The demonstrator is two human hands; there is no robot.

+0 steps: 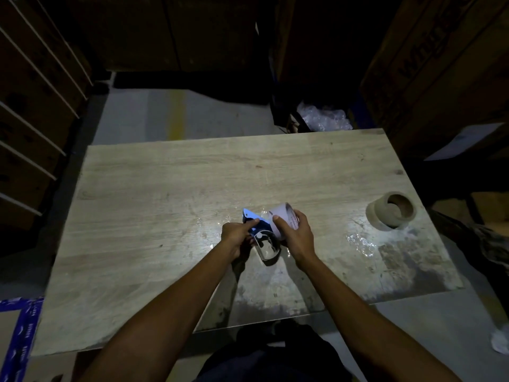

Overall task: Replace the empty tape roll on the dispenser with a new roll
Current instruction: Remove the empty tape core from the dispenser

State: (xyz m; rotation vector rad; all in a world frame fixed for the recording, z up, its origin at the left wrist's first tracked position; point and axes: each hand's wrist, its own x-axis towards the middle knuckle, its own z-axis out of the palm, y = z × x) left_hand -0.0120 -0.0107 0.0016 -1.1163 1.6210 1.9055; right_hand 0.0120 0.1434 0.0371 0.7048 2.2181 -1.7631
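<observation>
Both hands meet over the near middle of the wooden table (154,188); the left hand (237,238) has its fingers closed around the blue dispenser (257,226), thumb along its top; the right hand (296,235) wraps a pale roll (283,216) at the dispenser's 2 o'clock side, touching it; whether this is the empty core I cannot tell. A brown tape roll (391,213) lies flat at 3 o'clock, well apart. The pale roll looks light, stiff and crushable, so a grip around its rim suits it; the dispenser seems rigid, best held by the handle, clear of its cutting edge.
</observation>
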